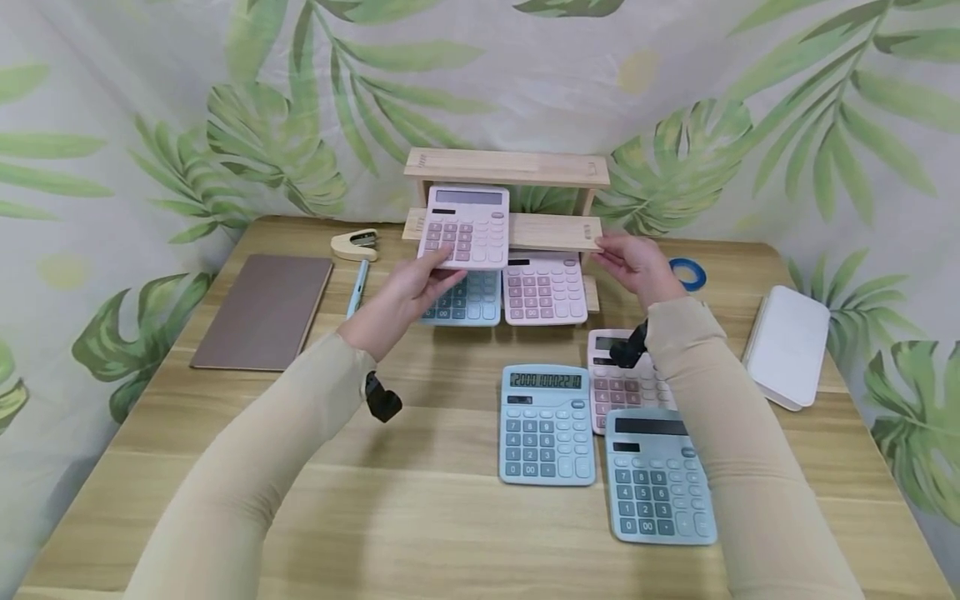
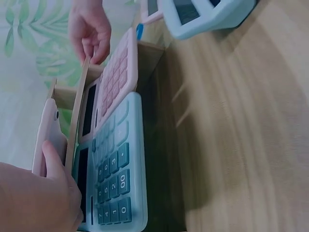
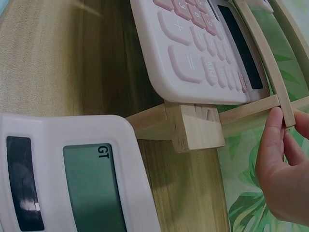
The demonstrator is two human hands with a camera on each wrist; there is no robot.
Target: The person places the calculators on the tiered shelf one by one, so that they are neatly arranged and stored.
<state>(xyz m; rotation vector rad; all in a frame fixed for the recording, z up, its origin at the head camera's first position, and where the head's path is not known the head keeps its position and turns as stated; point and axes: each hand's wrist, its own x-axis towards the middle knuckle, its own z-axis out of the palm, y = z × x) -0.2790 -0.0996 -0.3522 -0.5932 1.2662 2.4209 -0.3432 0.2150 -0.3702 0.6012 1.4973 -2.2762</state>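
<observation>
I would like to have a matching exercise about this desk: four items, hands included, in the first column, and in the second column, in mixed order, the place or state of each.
Column one
1. Left hand
2. Right hand
3. Brown notebook
4. Roll of blue tape

Column two
A. On the table, left of the light blue pen
B. Pinching the right end of the wooden rack's second board from the top
C. On the table, right of the rack
D. Holding a pink calculator

Right pairs: 1-D, 2-B, 3-A, 4-C
</observation>
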